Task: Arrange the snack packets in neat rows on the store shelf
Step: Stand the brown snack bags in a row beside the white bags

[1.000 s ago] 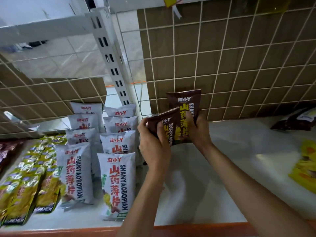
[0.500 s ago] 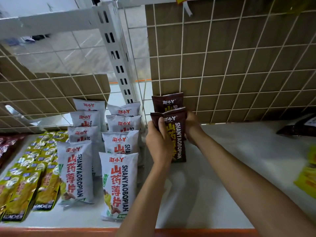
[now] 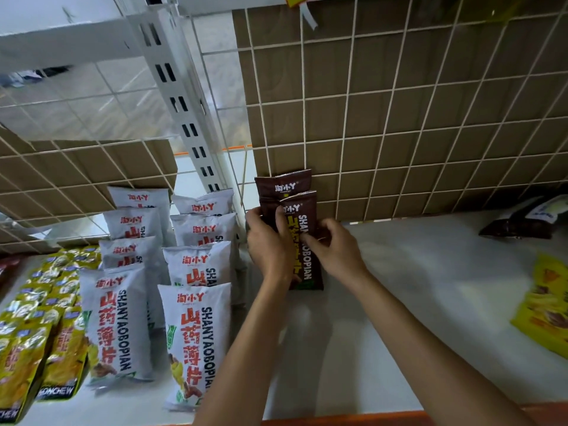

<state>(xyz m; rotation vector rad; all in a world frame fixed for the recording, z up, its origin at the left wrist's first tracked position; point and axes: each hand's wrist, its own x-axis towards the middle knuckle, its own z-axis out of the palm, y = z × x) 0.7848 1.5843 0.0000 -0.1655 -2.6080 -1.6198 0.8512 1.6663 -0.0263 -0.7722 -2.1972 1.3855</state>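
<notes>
Two dark brown snack packets stand upright on the white shelf [image 3: 399,318], one behind the other against the wire grid back. My left hand [image 3: 269,247] grips the left edge of the front brown packet [image 3: 299,210], thumb across its face. My right hand [image 3: 333,250] pinches the same packet's right side at mid-height. The rear brown packet [image 3: 284,187] shows only its top above the front one. To the left stand two rows of white snack packets [image 3: 195,336], several deep.
Yellow snack packets [image 3: 33,342] lie flat at the far left of the shelf. Another dark packet [image 3: 522,222] lies at the back right, and a yellow packet [image 3: 544,309] lies at the right edge. A slotted white upright post [image 3: 181,96] rises behind the white rows.
Both hands have carried the two brown packets back to the grid and set them upright on the shelf, the front one lowered to stand before the rear one.
</notes>
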